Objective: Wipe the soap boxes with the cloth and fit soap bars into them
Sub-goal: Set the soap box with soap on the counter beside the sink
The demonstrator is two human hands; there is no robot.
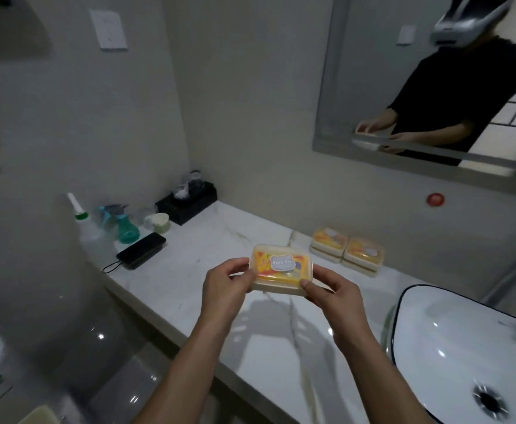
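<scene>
I hold a clear-lidded cream soap box (281,267) with a yellow-orange soap pack inside, lifted above the marble counter (195,270). My left hand (226,286) pinches its left end and my right hand (330,292) grips its lower right corner. Two more closed soap boxes with yellow soap sit side by side near the wall, one on the left (329,243) and one on the right (363,255). No cloth is visible.
A white sink basin (465,341) lies at the right. At the counter's far left stand a black phone (142,250), a teal spray bottle (126,228), a clear bottle (82,221), a white cup (160,222) and a black tray (186,203). A mirror (388,71) hangs above.
</scene>
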